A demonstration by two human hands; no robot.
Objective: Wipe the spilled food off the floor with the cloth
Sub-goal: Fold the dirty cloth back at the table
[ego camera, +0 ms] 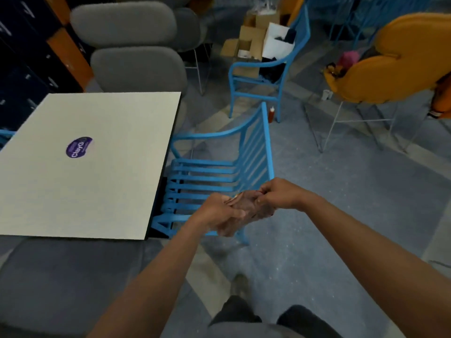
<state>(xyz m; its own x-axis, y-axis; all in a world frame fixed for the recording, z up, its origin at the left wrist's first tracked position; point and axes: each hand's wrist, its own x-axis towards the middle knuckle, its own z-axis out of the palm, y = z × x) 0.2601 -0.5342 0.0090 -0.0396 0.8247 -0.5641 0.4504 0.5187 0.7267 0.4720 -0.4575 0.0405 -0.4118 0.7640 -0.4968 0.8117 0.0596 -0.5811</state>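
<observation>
A crumpled brownish cloth [246,211] is bunched between both hands at chest height, over the front edge of a blue slatted chair [219,167]. My left hand [217,215] grips its lower left part from below. My right hand [278,196] pinches its upper right end. The grey-blue patterned floor [317,215] lies beneath; no spilled food shows clearly on it. A red sauce bottle [271,114] stands on the floor behind the chair.
A white square table [85,167] with a purple sticker stands at left, grey chairs [136,69] behind it. A second blue chair [266,69], cardboard boxes [249,40] and an orange chair [390,69] stand farther back. My shoe [240,284] is on the floor below.
</observation>
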